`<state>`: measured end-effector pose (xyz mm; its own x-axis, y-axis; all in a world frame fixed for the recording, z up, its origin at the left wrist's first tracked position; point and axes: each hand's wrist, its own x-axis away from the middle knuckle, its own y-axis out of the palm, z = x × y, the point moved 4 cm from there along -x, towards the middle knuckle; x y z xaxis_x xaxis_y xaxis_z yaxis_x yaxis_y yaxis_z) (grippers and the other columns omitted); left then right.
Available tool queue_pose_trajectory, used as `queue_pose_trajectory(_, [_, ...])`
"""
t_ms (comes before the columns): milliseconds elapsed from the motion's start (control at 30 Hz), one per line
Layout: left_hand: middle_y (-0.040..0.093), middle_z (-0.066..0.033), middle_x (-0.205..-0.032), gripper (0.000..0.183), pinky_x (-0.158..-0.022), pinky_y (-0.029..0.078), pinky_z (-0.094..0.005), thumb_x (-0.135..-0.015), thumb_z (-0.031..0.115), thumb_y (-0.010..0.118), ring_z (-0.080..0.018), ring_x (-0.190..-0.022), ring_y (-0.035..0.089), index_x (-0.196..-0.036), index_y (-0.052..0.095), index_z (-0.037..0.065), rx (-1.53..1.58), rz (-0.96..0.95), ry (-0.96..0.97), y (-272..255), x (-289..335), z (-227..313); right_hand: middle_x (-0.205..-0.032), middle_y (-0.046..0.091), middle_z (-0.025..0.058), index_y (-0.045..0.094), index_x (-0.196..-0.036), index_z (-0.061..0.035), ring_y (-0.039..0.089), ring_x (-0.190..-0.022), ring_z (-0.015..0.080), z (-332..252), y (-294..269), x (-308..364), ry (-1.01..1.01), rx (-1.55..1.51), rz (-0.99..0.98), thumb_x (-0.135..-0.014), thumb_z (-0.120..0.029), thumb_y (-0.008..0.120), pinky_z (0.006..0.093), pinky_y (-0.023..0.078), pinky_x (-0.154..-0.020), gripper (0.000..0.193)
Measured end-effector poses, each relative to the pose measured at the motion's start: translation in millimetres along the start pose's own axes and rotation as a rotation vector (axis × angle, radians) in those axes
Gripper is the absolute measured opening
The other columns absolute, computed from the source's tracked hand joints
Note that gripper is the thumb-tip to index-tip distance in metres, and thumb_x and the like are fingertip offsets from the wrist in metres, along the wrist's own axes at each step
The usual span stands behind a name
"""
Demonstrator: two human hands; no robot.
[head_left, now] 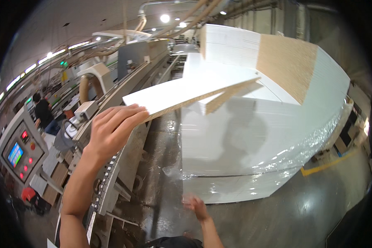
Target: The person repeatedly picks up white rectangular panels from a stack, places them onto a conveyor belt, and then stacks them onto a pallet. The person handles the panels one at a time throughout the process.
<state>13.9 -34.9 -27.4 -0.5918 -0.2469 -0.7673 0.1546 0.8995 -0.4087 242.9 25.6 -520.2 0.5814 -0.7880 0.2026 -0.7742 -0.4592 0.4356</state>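
Note:
My left hand (pixel 115 128) is closed on the near left end of a white-faced chipboard panel (pixel 165 94), fingers on top of it. The panel is tilted, its raw brown edge facing me and its far end over the stack. Another board (pixel 223 99) shows beneath it, partly hidden. The big stack of white boards (pixel 219 140) stands in front of me, with clear plastic wrap hanging round its lower part. Low beside the stack's near left corner is my right hand (pixel 197 207), away from the panel. Motion smears its fingers.
A long machine with a rail (pixel 107 177) runs along my left. Its control panel (pixel 22 149) with a lit screen stands at the far left. A co-worker (pixel 45 111) is beyond it. Taller board piles (pixel 287 62) rise at the back right; yellow tape (pixel 330 164) marks the floor.

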Motion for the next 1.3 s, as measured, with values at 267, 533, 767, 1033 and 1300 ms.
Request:
queue_pose_trajectory(267, [0.074,-0.017,-0.106,0.022,-0.085,0.062,-0.0404,-0.089,-0.004,0.075,-0.0328,-0.1,0.074,-0.11,0.072,0.001,-0.283,0.055,-0.379,-192,149,5,-0.158,0.051,0.0171,0.039,-0.159,-0.0039,0.055,-0.14,0.0362,-277,218,-9,-0.681,-0.093,-0.486,-0.088,-0.071,0.07,0.0547,0.05,-0.111,0.102])
queue_pose_trajectory(533, [0.068,-0.0145,-0.112,0.034,-0.089,0.053,-0.0355,-0.093,0.01,0.073,-0.0258,-0.1,0.068,-0.123,0.066,-0.002,-0.12,0.043,-1.142,-312,309,93,-0.154,0.054,0.0027,0.047,-0.155,-0.0087,0.048,-0.145,0.0276,-180,330,-16,-0.607,-0.199,-0.559,-0.078,-0.058,0.087,0.0497,0.042,-0.12,0.099])
queue_pose_trajectory(767, [0.064,-0.0018,-0.102,0.048,-0.065,0.062,-0.0272,-0.101,0.019,0.069,-0.0099,-0.089,0.065,-0.143,0.057,0.0,0.361,0.823,-2.121,-350,471,228,-0.128,0.068,0.0052,0.062,-0.137,-0.0095,0.068,-0.113,0.0263,17,371,-24,0.066,-0.289,-0.722,-0.092,-0.019,0.082,0.0516,0.049,-0.113,0.051])
queue_pose_trajectory(1033, [0.068,-0.0085,-0.127,0.065,-0.056,0.049,-0.0207,-0.096,0.026,0.077,-0.0095,-0.094,0.064,-0.15,0.054,-0.001,-0.067,0.86,-2.379,-401,596,366,-0.115,0.066,0.0065,0.059,-0.131,-0.0047,0.069,-0.109,0.0246,224,462,6,0.653,-0.025,-0.62,-0.105,-0.005,0.062,0.0543,0.055,-0.108,0.026])
queue_pose_trajectory(1300, [0.067,-0.0103,-0.131,0.062,-0.051,0.047,-0.0189,-0.1,0.027,0.074,-0.0087,-0.092,0.066,-0.153,0.052,0.002,-0.158,0.893,-2.321,-414,678,377,-0.107,0.067,0.0063,0.062,-0.128,-0.0006,0.072,-0.099,0.0239,318,517,-23,0.711,0.111,-0.483,-0.104,-0.004,0.065,0.0485,0.064,-0.097,0.025])
